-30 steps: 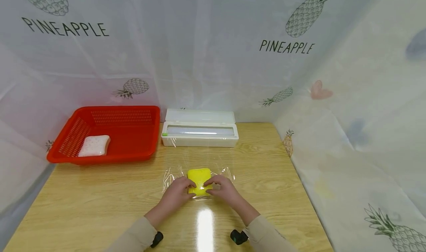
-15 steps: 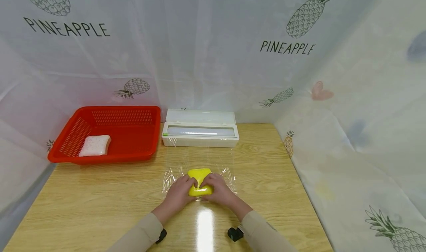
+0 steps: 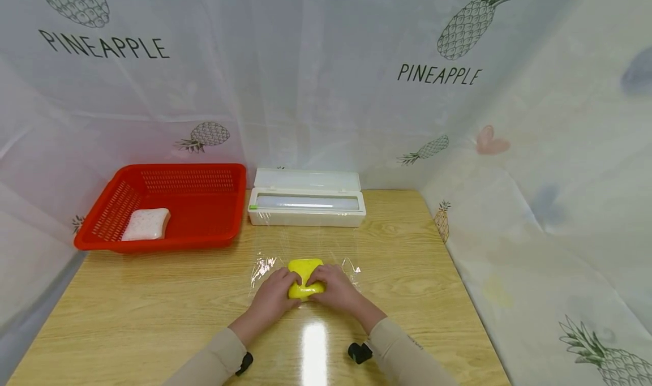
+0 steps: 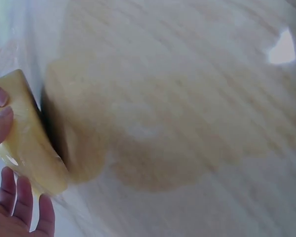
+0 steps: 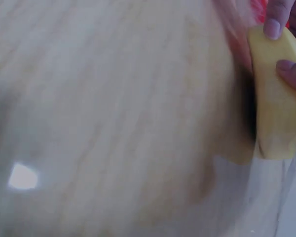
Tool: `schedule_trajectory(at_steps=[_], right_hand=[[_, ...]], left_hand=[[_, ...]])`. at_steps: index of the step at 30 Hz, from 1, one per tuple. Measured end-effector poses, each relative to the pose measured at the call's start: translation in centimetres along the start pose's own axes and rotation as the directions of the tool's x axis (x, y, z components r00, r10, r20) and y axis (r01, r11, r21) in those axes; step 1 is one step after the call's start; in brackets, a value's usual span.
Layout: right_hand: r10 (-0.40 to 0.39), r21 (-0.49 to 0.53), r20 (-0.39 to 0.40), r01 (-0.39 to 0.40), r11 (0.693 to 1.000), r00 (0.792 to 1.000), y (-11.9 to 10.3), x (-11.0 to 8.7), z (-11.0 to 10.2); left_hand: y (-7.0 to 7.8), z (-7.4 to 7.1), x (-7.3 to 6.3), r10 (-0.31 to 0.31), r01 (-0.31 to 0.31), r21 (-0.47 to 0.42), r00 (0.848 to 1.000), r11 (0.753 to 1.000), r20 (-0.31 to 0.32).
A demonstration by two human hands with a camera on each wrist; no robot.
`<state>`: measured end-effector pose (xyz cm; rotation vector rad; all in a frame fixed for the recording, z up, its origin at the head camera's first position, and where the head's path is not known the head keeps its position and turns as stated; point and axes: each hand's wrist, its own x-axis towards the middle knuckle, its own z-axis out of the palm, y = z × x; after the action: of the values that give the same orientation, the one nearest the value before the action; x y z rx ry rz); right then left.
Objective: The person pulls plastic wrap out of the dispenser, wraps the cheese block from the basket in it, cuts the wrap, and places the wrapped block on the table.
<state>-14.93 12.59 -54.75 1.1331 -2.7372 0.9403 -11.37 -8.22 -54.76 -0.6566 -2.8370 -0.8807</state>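
A yellow block [image 3: 306, 269] shaped like a bread slice lies on clear cling film [image 3: 265, 266] at the middle of the wooden table. My left hand [image 3: 275, 295] grips its near left corner, and my right hand [image 3: 333, 288] grips the near right corner. Both hands have bent fingers on the block's top and near edge. From the left wrist camera, the block [image 4: 27, 133] shows tilted, with shiny film and fingertips on it. Two digits press the block's face [image 5: 276, 113] in the right wrist view. The undersides of the hands are hidden in the head view.
Behind the block stands a white cling film box [image 3: 307, 218] with its lid raised; film runs from it toward the hands. A red basket [image 3: 178, 242] at the back left holds a white bread-slice-shaped piece [image 3: 145, 224]. A printed curtain [image 3: 316, 91] borders the table's back.
Both hands have closed in on the near corners of the yellow block from a looser pinch above it. Over the last half second they have barely moved.
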Motion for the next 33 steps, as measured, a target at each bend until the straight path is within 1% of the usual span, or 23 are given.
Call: schedule_trajectory(at_steps=[2, 4, 6, 8, 10, 13, 17, 18, 20, 22, 24, 26, 28, 30, 31, 33], right_hand=[[-0.006, 0.025, 0.014, 0.006, 1.0, 1.0, 0.0, 0.3, -0.5], [0.013, 0.063, 0.041, -0.016, 0.998, 0.999, 0.1, 0.7, -1.0], [0.051, 0.112, 0.075, -0.059, 0.992, 0.996, 0.2, 1.1, -1.6], [0.088, 0.153, 0.102, -0.103, 0.983, 0.991, 0.2, 1.5, -2.2], [0.108, 0.191, 0.117, -0.129, 0.973, 0.987, 0.2, 1.9, -2.8], [0.108, 0.218, 0.118, -0.132, 0.967, 0.987, 0.4, 2.4, -3.5], [0.104, 0.241, 0.119, -0.13, 0.962, 0.987, 0.6, 3.1, -4.2], [0.102, 0.242, 0.12, -0.129, 0.962, 0.987, 0.6, 3.3, -4.3], [0.11, 0.24, 0.128, -0.138, 0.961, 0.986, 0.6, 3.6, -4.5], [0.116, 0.227, 0.138, -0.146, 0.963, 0.984, 0.7, 3.8, -4.6], [0.131, 0.214, 0.136, -0.158, 0.964, 0.982, 0.8, 4.0, -4.6], [0.14, 0.22, 0.104, -0.16, 0.962, 0.985, 1.1, 4.2, -4.6], [0.135, 0.228, 0.052, -0.144, 0.963, 0.989, 1.3, 4.2, -4.8], [0.131, 0.236, 0.012, -0.131, 0.963, 0.991, 1.4, 4.3, -5.0], [0.117, 0.239, -0.001, -0.113, 0.964, 0.993, 1.5, 4.3, -5.0], [0.082, 0.2, 0.002, -0.081, 0.977, 0.997, 1.6, 4.5, -5.2]], left_hand=[[0.0, -0.2, 0.1, 0.021, -0.021, 0.019, 1.0, 1.0, -0.021], [0.0, -0.5, 0.3, 0.052, -0.05, 0.042, 0.998, 0.998, -0.038], [0.0, -0.9, 0.6, 0.086, -0.083, 0.071, 0.995, 0.994, -0.044], [0.1, -1.2, 0.8, 0.117, -0.114, 0.08, 0.992, 0.99, -0.044], [0.1, -1.5, 1.1, 0.138, -0.133, 0.091, 0.99, 0.987, -0.044], [0.1, -1.9, 1.6, 0.171, -0.165, 0.094, 0.983, 0.982, -0.063], [0.0, -2.3, 2.3, 0.236, -0.227, 0.104, 0.968, 0.968, -0.081], [-0.1, -2.3, 2.4, 0.247, -0.239, 0.103, 0.966, 0.966, -0.08], [-0.2, -2.4, 2.9, 0.255, -0.247, 0.117, 0.965, 0.962, -0.064], [-0.4, -2.5, 3.4, 0.234, -0.228, 0.119, 0.971, 0.966, -0.042], [-0.7, -2.6, 3.9, 0.196, -0.192, 0.107, 0.98, 0.975, -0.022], [-0.9, -2.9, 4.4, 0.161, -0.16, 0.08, 0.987, 0.984, -0.001], [-1.2, -3.2, 4.9, 0.135, -0.135, 0.039, 0.991, 0.99, 0.012], [-1.3, -3.5, 5.4, 0.103, -0.102, -0.006, 0.994, 0.995, 0.041], [-1.4, -3.7, 5.6, 0.084, -0.083, -0.024, 0.995, 0.996, 0.055], [-1.5, -4.0, 6.0, 0.051, -0.047, -0.05, 0.995, 0.998, 0.084]])
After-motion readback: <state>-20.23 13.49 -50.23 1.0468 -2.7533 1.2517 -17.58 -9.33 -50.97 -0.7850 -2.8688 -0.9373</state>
